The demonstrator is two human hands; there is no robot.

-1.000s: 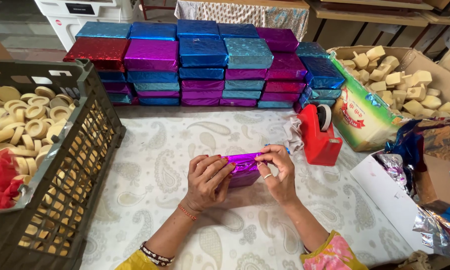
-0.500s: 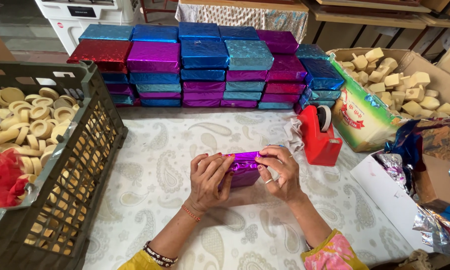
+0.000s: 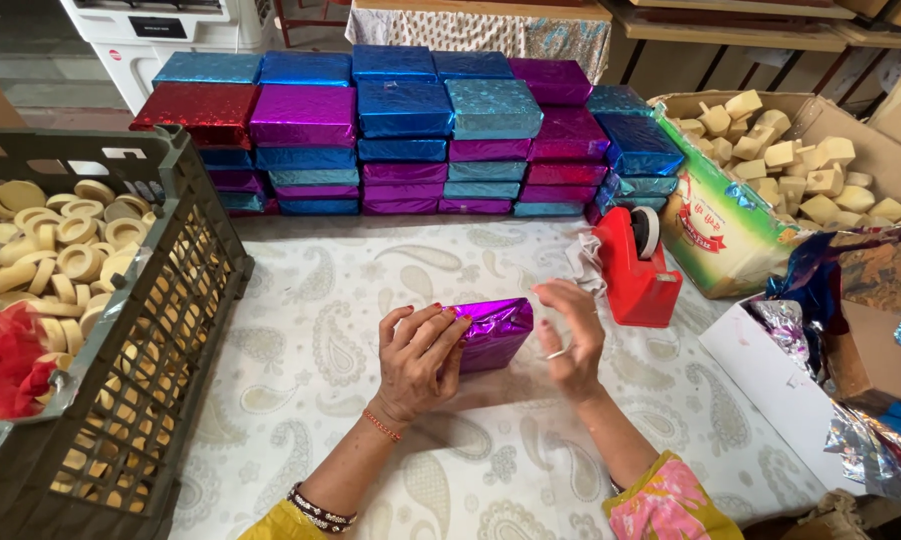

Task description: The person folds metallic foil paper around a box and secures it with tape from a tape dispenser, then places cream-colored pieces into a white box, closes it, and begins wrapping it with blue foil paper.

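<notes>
A small block wrapped in shiny purple foil (image 3: 493, 333) lies on the white paisley tablecloth (image 3: 300, 370) in front of me. My left hand (image 3: 417, 360) presses on its left side, fingers curled over the top. Just to the right of the block, my right hand (image 3: 571, 340) is lifted off it, fingers spread, with a small strip of clear tape stuck to a fingertip. A red tape dispenser (image 3: 634, 268) stands just beyond my right hand.
A dark plastic crate (image 3: 155, 340) of pale round pieces and red netting fills the left. Stacks of foil-wrapped blocks (image 3: 400, 130) in blue, purple and red line the back. A cardboard box of pale chunks (image 3: 770, 165) and loose foil sheets (image 3: 860, 330) sit on the right.
My right hand has let go of the block's right end and drawn slightly away. The block has turned a little, its right end now farther from me.
</notes>
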